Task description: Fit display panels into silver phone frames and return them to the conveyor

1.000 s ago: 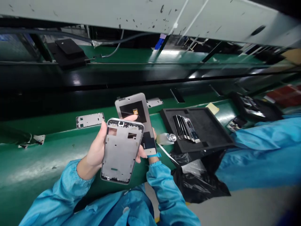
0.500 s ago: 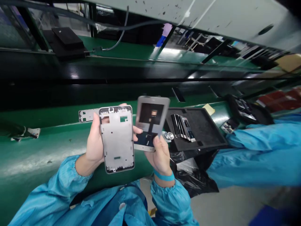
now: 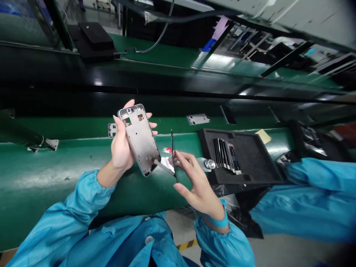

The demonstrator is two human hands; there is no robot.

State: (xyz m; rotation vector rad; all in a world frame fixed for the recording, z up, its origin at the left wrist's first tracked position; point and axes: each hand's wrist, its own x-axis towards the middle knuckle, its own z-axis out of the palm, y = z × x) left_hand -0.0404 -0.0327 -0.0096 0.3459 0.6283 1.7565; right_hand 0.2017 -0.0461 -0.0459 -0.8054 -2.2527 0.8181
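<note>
My left hand (image 3: pixel 121 150) is wrapped around a silver metal phone frame (image 3: pixel 140 137), tilted with its inner face toward me. In my right hand (image 3: pixel 196 181) a phone screen (image 3: pixel 172 155) stands almost edge-on, so only a thin dark line shows; fingers and thumb hold it. A narrow grey strip (image 3: pixel 164 167) runs from the screen's side to the frame's lower end; whether it touches the frame I cannot tell. Behind the screen lie a white crumpled piece (image 3: pixel 166 162) and a bottle with a silver cap (image 3: pixel 209 164).
On the right, a black foam tray (image 3: pixel 260 167) bears a row of several phone screens (image 3: pixel 226 155). Another phone frame (image 3: pixel 198 118) and a dark phone panel (image 3: pixel 228 114) lie farther back. A second frame (image 3: pixel 112 129) is partly behind my left hand. A co-worker's blue sleeve (image 3: pixel 319 170) reaches in.
The screen in my right hand has turned from facing me to edge-on. The frame in my left hand has tilted and moved up. A frame farther back now shows.
</note>
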